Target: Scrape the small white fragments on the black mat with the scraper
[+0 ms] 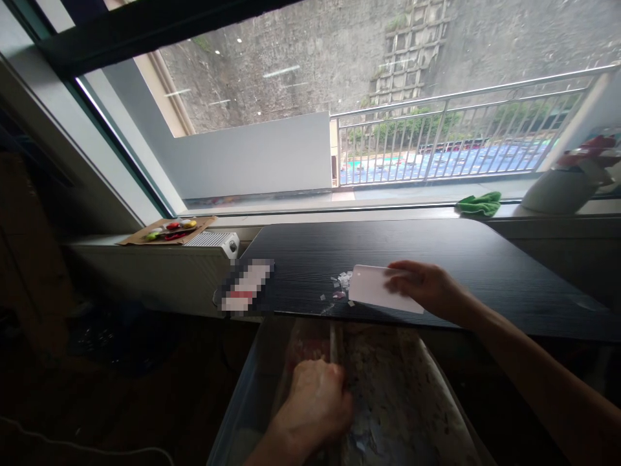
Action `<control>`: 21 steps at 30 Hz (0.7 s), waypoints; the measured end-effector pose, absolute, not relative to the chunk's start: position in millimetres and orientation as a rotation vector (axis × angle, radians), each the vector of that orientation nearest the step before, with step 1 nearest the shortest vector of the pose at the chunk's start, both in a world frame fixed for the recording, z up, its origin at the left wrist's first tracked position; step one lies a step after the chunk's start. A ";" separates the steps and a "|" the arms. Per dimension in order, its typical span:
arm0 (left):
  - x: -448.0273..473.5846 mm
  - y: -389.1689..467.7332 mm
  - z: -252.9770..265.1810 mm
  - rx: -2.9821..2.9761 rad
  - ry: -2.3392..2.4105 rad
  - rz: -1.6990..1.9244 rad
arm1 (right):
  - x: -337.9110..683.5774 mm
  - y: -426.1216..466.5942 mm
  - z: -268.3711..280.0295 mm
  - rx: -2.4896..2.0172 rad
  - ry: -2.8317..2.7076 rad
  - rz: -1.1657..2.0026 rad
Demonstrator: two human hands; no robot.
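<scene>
My right hand [420, 285] is closed on the right part of a pale pinkish flat rectangular board [371, 288] with rounded corners and a small hole near one corner. The board's left edge meets a small heap of white paper-like scraps [345, 279] on the black tabletop [301, 243]. Below the table's near edge, my left hand [317, 395] is curled shut, its knuckles up. It is over a translucent bin [259, 375] lined with what looks like plastic film; whatever its fingers hold is hidden.
A blurred-out flat item [247, 285] lies at the table's left end. Beyond it, cardboard [201, 224] with colourful small items rests on a white radiator [145, 265]. A green cloth [479, 204] and a white rounded container [555, 189] stand along the windowsill.
</scene>
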State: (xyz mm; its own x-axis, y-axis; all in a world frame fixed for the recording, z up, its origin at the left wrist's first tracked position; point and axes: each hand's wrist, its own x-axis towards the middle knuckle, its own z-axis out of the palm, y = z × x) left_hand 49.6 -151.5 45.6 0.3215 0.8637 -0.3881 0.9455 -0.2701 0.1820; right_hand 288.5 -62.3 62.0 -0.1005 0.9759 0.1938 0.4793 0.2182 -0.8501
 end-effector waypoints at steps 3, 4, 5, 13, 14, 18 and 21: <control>49.4 -151.5 47.1 2.220 1.599 -0.309 | 288.3 -64.7 66.2 -1.412 -1.675 0.853; 49.3 -151.5 47.6 2.223 1.596 -0.309 | 288.2 -65.3 68.5 -1.421 -1.665 0.866; 49.2 -151.5 48.0 2.226 1.595 -0.306 | 287.9 -65.5 70.5 -1.422 -1.651 0.878; 46.3 -151.1 45.4 2.225 1.594 -0.274 | 290.1 -65.1 73.4 -1.483 -1.652 0.928; 46.3 -151.0 45.0 2.224 1.598 -0.271 | 291.7 -67.4 74.2 -1.489 -1.673 0.915; 48.5 -150.5 45.8 2.219 1.595 -0.278 | 293.0 -74.0 77.3 -1.482 -1.724 0.810; 51.0 -150.4 48.2 2.198 1.594 -0.307 | 283.9 -70.5 75.6 -1.413 -1.754 0.751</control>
